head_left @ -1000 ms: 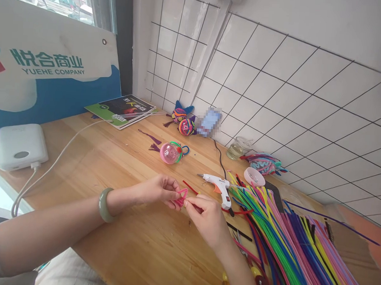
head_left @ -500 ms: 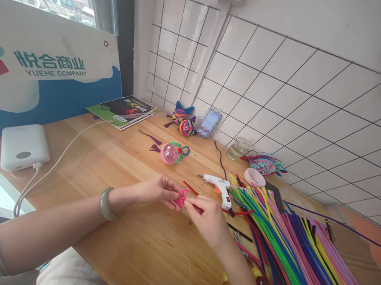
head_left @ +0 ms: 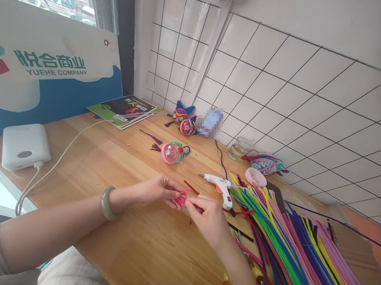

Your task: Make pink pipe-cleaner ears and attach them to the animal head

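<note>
My left hand and my right hand meet over the wooden table. Both pinch a small pink pipe cleaner bent into a little triangle. The left fingers hold its left side and the right fingers hold its right end. A green bangle is on my left wrist and a beaded bracelet on my right. A white glue gun lies just beyond my right hand.
A big pile of coloured pipe cleaners covers the table's right side. A pink ball ornament, two woven figures, a glass jar, a small white dish, a white power bank with cable and a booklet lie further back.
Both hands stay together on the pink pipe cleaner; its loop has been pressed into a tighter triangle. The view shifted slightly.
</note>
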The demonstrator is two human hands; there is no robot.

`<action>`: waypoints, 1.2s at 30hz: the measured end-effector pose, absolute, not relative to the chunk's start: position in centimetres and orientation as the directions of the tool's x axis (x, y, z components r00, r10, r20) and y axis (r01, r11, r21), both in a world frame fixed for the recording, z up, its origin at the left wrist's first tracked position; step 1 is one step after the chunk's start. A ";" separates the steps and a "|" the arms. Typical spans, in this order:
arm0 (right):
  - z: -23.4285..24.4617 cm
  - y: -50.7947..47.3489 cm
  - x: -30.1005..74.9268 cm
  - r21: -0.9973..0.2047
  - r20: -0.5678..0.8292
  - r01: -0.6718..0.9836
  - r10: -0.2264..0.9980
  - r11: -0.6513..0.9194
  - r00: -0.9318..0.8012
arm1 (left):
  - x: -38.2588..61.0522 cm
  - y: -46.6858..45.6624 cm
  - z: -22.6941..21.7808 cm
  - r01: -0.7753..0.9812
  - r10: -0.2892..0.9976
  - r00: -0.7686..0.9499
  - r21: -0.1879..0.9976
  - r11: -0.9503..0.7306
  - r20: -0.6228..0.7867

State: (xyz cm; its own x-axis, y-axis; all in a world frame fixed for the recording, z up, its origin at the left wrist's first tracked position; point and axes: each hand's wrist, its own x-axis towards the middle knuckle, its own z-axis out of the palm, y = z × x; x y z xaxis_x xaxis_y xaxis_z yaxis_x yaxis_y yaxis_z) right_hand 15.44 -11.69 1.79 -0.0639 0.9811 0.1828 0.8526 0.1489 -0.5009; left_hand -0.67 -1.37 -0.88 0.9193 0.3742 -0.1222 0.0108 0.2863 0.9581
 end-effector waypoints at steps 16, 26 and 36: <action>1.8 -11.7 15.1 -0.484 0.213 0.860 0.975 0.163 -0.064 | -0.4 -1.3 -1.2 0.046 0.408 0.901 0.966 0.256 -0.151; 1.6 -11.6 15.1 -0.577 0.181 0.806 0.983 0.133 -0.033 | -0.4 -1.3 -1.1 0.016 0.407 0.904 0.962 0.272 -0.130; 1.8 -11.7 15.3 -0.567 0.193 0.807 0.979 0.164 -0.064 | -0.3 -1.4 -1.1 -0.028 0.375 0.923 0.955 0.296 -0.089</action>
State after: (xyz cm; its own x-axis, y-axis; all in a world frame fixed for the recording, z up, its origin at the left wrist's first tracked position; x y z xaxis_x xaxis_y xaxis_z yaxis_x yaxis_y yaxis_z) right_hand 15.27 -11.73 1.85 -0.0640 0.9791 0.1930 0.8072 0.1645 -0.5669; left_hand -0.31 -1.42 -1.06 0.9226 0.3755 -0.0888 -0.0285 0.2959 0.9548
